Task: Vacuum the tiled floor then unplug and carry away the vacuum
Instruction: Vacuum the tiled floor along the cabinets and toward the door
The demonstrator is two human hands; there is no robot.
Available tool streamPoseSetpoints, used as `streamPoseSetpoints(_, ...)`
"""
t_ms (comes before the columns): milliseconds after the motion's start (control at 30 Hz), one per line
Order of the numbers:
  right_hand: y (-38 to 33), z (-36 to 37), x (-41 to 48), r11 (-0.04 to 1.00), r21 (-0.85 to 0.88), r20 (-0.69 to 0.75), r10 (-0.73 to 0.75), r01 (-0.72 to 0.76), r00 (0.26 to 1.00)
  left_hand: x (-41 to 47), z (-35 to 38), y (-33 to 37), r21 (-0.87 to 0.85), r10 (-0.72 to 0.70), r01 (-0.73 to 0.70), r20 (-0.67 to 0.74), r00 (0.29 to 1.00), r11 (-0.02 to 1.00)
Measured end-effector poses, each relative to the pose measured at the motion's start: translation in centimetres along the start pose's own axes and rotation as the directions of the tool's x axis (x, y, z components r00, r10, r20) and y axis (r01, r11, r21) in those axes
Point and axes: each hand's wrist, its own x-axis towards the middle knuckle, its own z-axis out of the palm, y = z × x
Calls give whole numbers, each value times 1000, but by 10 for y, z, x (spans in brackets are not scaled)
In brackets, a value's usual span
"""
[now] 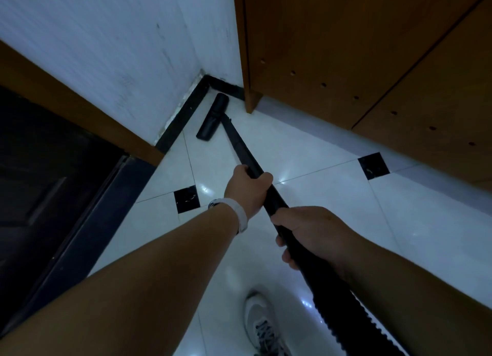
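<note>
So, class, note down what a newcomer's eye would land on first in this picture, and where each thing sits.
Reaching in from the bottom edge, the left grip and right grip both hold a black vacuum wand mid-frame. Its floor head sits on the white tiled floor in the corner, beside the black skirting and a wooden cabinet.
</note>
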Motion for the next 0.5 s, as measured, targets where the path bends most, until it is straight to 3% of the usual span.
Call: streamPoseSetpoints(500, 45, -68, -48, 996, -84, -17, 3, -4, 1000, -68, 69, -8, -72, -37, 40, 51, 998, 997)
